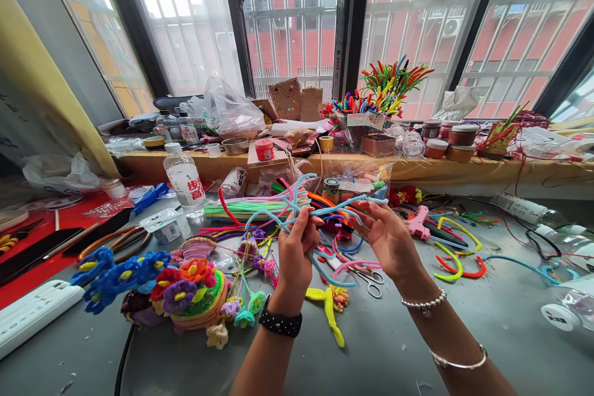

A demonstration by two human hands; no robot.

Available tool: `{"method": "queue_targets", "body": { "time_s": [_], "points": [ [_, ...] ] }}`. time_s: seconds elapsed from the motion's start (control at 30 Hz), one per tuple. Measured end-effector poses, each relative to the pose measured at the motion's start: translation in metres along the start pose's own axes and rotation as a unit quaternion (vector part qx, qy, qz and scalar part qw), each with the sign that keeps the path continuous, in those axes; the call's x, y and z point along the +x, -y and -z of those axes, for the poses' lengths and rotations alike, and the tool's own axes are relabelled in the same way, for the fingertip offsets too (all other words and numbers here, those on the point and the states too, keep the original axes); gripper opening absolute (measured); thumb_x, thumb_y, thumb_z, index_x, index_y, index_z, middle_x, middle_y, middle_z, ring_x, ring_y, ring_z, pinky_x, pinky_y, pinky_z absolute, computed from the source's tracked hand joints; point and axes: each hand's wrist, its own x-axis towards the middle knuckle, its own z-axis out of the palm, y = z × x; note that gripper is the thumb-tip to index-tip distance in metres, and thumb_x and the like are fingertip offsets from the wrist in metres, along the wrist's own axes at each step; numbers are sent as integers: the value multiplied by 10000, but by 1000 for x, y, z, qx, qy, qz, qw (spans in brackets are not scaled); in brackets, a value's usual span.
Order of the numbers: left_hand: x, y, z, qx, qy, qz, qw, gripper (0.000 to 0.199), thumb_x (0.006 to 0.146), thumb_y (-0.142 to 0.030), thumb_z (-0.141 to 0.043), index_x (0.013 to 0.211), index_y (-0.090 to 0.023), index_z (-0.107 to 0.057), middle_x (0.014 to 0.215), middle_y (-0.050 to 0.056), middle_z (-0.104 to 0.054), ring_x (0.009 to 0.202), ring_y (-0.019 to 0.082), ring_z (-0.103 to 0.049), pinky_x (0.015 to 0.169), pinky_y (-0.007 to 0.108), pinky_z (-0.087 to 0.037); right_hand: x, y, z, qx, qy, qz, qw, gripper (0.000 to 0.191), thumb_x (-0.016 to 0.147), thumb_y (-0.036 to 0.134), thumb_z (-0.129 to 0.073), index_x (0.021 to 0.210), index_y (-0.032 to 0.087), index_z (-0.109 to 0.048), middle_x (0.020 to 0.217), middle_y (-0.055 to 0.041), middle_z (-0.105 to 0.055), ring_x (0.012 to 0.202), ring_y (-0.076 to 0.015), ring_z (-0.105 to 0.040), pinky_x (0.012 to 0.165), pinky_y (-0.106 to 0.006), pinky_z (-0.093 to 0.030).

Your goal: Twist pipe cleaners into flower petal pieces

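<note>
Upright bottle [184, 180] — red characters, apparently "步高"; windowsill tag [365, 120] — writing too small to read.

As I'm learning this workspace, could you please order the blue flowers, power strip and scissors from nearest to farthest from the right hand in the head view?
From the right hand:
1. Scissors, just below it in the picture.
2. Blue flowers, well to its left.
3. Power strip, at the picture's left edge.

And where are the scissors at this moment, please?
In the head view, the scissors lie on the grey table right of centre, showing between the yellow fuzzy strip and the beaded bracelet.
</note>
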Motion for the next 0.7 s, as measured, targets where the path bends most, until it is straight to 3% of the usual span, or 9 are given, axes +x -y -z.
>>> {"method": "queue_targets", "body": {
  "time_s": [0.2, 0.27, 0.33, 0.4, 0.47, 0.53, 0.6, 0.7],
  "points": [
    [2, -7, 1, -26, -11, 10, 1000, 159, 651, -271, -627, 655, -118, -589, 501, -32, -515, 320, -25, -198, 323, 130, -170, 3, 10, 5, -28, 10, 6, 1000, 157, 667, 297, -607, 795, 210, -580, 865, 1, -652, 728, -120, -594, 686, -264, -459],
    [4, -10, 3, -23, -14, 8, 1000, 155, 647, -271, -630, 657, -121, -590, 505, -32, -519, 320, -24, -195, 323, 132, -175, 5, 15, 13, -88, -22, 11, 996, 177, 646, 313, -622, 780, 204, -584, 805, 8, -649, 667, -110, -581, 649, -250, -452],
    [5, -12, 5, -13, -21, 10, 1000, 164, 640, -280, -635, 659, -123, -590, 497, -36, -510, 321, -21, -193, 325, 136, -184, 3, 20, 26, -215, -39, 12, 976, 198, 634, 340, -622, 751, 183, -593, 726, -2, -637, 614, -117, -559, 611, -255, -439],
    [6, -14, 6, 0, -27, 14, 1000, 186, 630, -301, -642, 651, -124, -589, 485, -41, -497, 324, -17, -196, 329, 141, -192, -4, 19, 42, -410, -4, 27, 912, 193, 644, 356, -599, 701, 172, -601, 669, -17, -622, 598, -143, -541, 588, -273, -418],
    [7, -15, 8, 24, -21, 16, 999, 207, 624, -316, -646, 620, -118, -585, 459, -45, -473, 329, -13, -207, 335, 146, -199, -16, 13, 59, -605, 64, 13, 794, 153, 652, 324, -582, 699, 183, -620, 680, -28, -630, 626, -172, -544, 610, -294, -401],
    [7, -17, 8, 53, -2, 17, 998, 224, 631, -314, -641, 565, -111, -575, 378, -74, -361, 331, -3, -216, 342, 152, -201, -29, 2, 73, -724, 85, -34, 684, 145, 691, 291, -526, 716, 186, -623, 734, -46, -637, 655, -190, -556, 612, -300, -394],
    [6, -19, 8, 72, 8, 18, 997, 251, 641, -322, -630, 529, -106, -566, 346, -89, -279, 330, 4, -221, 345, 158, -197, -39, -10, 79, -775, 98, -49, 622, 151, 700, 261, -508, 773, 181, -613, 835, -64, -627, 751, -197, -564, 659, -287, -397],
    [5, -22, 6, 86, 12, 28, 996, 245, 631, -319, -635, 532, -106, -564, 347, -83, -304, 328, 4, -223, 343, 161, -189, -44, -20, 76, -822, 84, -46, 561, 174, 721, 228, -469, 836, 167, -586, 885, -79, -611, 824, -201, -558, 683, -280, -400]
  ]
}}
